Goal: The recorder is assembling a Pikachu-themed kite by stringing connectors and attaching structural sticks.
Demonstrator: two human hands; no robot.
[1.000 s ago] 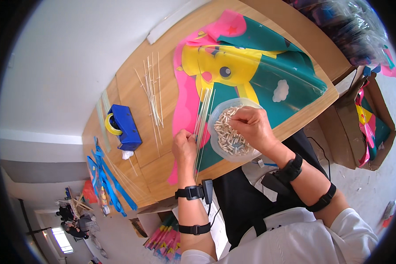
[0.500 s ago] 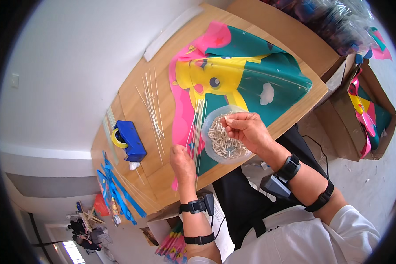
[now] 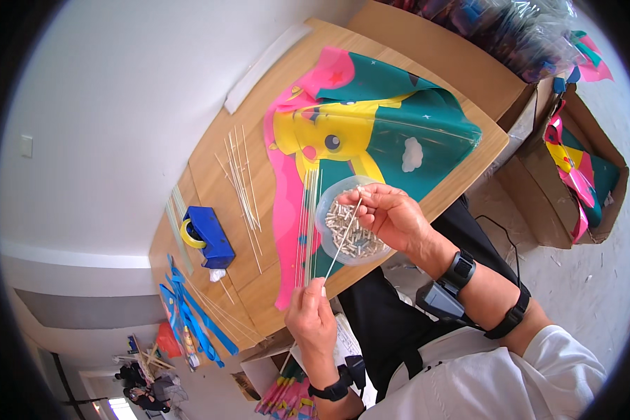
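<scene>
My left hand [image 3: 311,318] grips a thin white rod [image 3: 341,241] near its lower part, just off the table's near edge. The rod slants up to my right hand [image 3: 397,218], whose thumb and fingers pinch together at its upper end; a small white piece seems to sit there, mostly hidden. Below my right hand is a translucent plastic bowl [image 3: 321,218] holding many short white tubular pieces [image 3: 352,238]. It rests on a green, pink and yellow printed sheet [image 3: 388,133] with a cartoon figure. Several pale rods [image 3: 308,224] lie on the sheet left of the bowl.
On the wooden table [image 3: 210,157] lie more thin rods [image 3: 243,189], a blue tape dispenser [image 3: 213,241] and blue ribbons [image 3: 189,311]. An open cardboard box [image 3: 532,189] with printed sheets stands at right. Plastic-wrapped goods [image 3: 511,35] are piled far right.
My left hand has moved right and nearer, taking one rod away from the bundle. My right hand, earlier pinching over the bowl, now meets the rod's upper end. The view has shifted slightly.
</scene>
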